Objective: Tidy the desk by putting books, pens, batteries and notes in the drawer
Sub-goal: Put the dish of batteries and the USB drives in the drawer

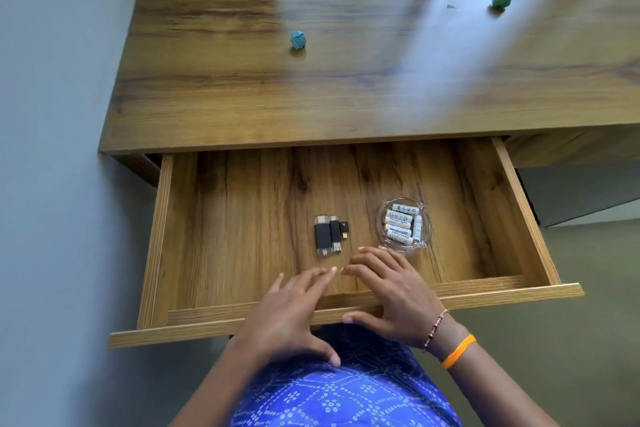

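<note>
The wooden drawer (pixel 159 236) stands pulled out below the desk top (pixel 277 97). Inside it sits a round glass dish (pixel 426 224) with several white batteries (pixel 399 224), and left of it lie black USB sticks (pixel 329 236). My left hand (pixel 291 315) and my right hand (pixel 391 291) rest over the drawer's front edge, fingers spread and reaching into the drawer, holding nothing. My right fingertips are just short of the dish. A crumpled blue note (pixel 298 39) lies mid-desk and a crumpled green note (pixel 502 0) lies at the far right.
A tiny dark scrap (pixel 450 6) lies on the desk left of the green note. A grey wall (pixel 52 149) runs along the left side of the desk. My blue patterned clothing (pixel 346 392) is right below the drawer front.
</note>
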